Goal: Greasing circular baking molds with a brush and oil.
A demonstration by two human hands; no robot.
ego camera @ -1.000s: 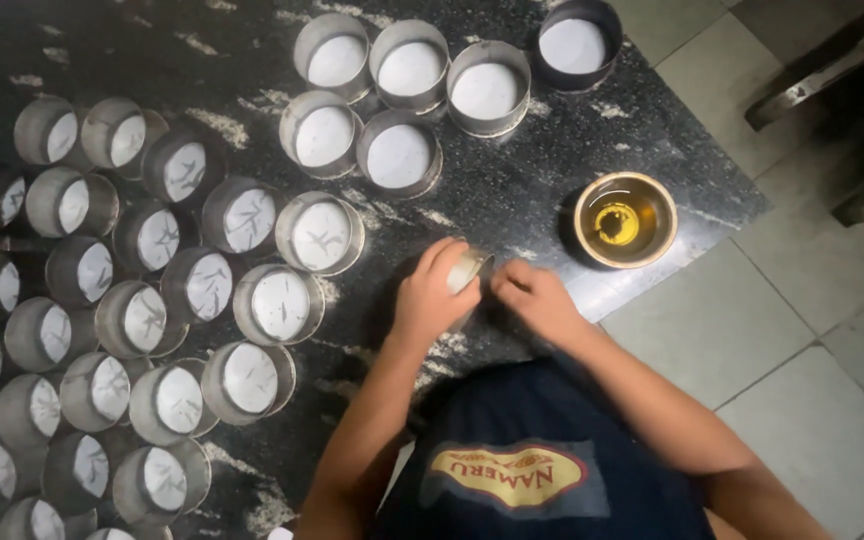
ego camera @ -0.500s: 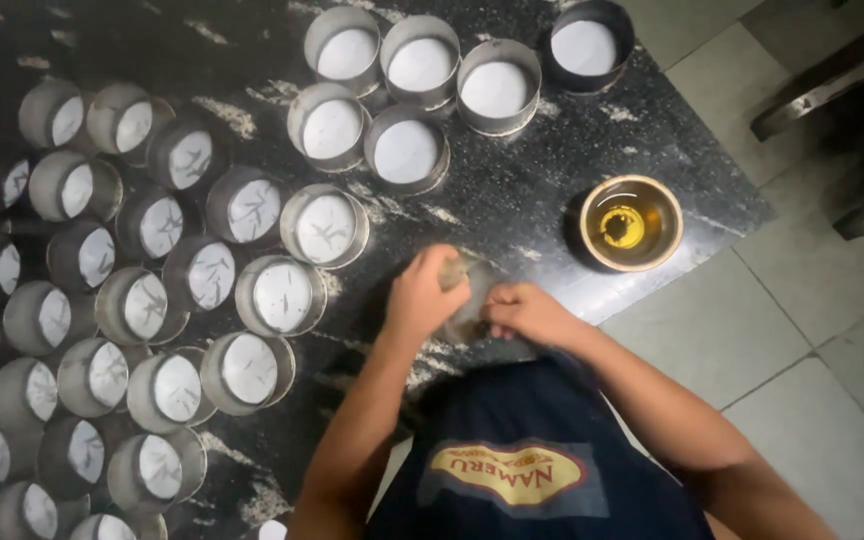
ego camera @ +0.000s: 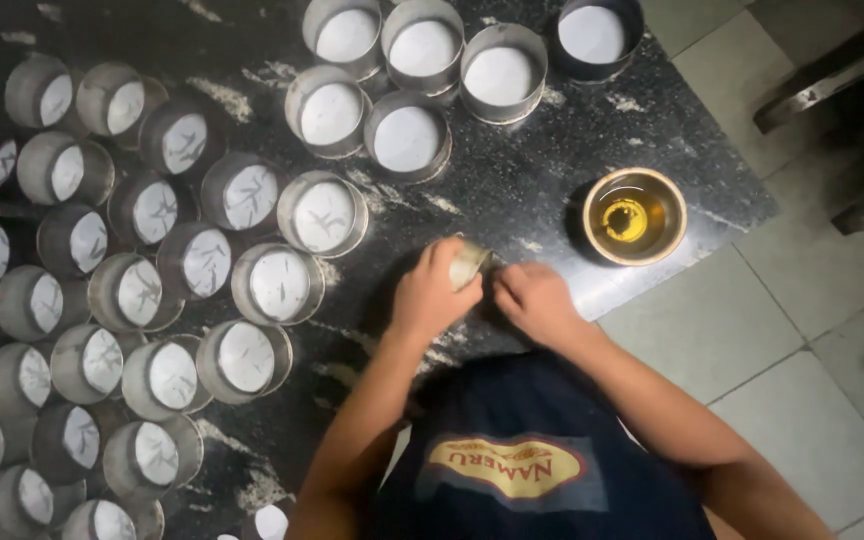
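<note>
Fingers of the left hand (ego camera: 430, 290) curl around a small metal ring (ego camera: 469, 264), right hand (ego camera: 537, 303) fingers pinching its edge

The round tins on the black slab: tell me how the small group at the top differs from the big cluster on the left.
The top tins have plain white paper liners; the left tins have liners with greyish streaks. The top tins are only a handful; the left tins are dozens, packed closely. Both groups are round metal tins standing upright on the slab.

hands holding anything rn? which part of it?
Left hand grips a small metal tin, fingers wrapped over its side wall. Right hand sits beside it; contact cannot be told.
</note>
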